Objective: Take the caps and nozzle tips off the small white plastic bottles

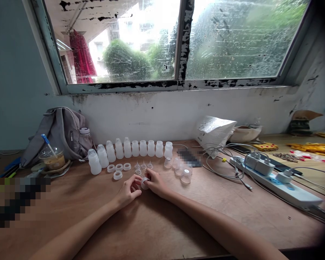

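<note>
My right hand [156, 183] is closed on a small white ring [144, 183], low over the brown table. Close beside it, my left hand [129, 191] has its fingers curled near the ring's left side; whether they grip it is hard to tell. Just beyond the hands stand several clear pointed nipples [143, 165]. Several white collar rings [118, 175] lie to their left. A curved row of frosted bottles [135, 148] stands behind, the left ones with clear caps on. Several clear caps [185, 176] sit right of my right hand.
A grey backpack [60, 133] and an iced drink cup [52, 159] stand at the left. Toward the right are a white bag [215, 131], tangled cables [219, 173] and a long power strip [292, 193] with chargers. The wall and window rise behind the table [119, 234].
</note>
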A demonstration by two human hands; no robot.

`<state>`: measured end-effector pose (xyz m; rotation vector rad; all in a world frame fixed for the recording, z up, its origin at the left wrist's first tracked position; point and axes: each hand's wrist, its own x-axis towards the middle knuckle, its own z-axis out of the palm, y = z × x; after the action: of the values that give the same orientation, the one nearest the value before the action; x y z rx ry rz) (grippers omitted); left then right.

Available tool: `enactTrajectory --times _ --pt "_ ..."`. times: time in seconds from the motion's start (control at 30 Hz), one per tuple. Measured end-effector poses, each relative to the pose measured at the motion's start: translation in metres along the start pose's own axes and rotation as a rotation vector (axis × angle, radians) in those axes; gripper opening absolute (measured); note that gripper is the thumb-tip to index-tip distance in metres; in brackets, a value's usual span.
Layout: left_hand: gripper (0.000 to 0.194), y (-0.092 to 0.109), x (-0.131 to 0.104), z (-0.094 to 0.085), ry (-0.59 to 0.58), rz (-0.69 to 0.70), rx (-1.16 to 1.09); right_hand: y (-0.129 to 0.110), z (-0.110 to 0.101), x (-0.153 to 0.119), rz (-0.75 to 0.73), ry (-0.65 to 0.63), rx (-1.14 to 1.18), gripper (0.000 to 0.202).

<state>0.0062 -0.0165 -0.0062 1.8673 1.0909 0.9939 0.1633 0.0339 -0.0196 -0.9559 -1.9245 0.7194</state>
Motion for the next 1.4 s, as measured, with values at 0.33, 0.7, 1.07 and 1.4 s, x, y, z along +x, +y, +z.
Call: enactTrajectory --times 0.33,0.7,1.07,1.4 --pt "0.022 -0.004 0.034 -0.016 0.119 0.031 0.306 0.007 -0.002 0.005 0.157 -0.003 0.244 0.009" --pt "0.045 -0.011 0.161 -0.063 0.341 -0.165 0.827 0.013 -0.003 0.004 0.236 -0.032 0.460 0.015" --pt "0.017 -0.012 0.165 -0.045 0.462 -0.077 0.887 0.011 -0.008 0.006 0.339 -0.013 0.753 0.032" --pt "0.012 0.025 0.056 -0.020 0.465 0.392 0.592 0.022 -0.006 0.011 0.411 0.110 1.031 0.029"
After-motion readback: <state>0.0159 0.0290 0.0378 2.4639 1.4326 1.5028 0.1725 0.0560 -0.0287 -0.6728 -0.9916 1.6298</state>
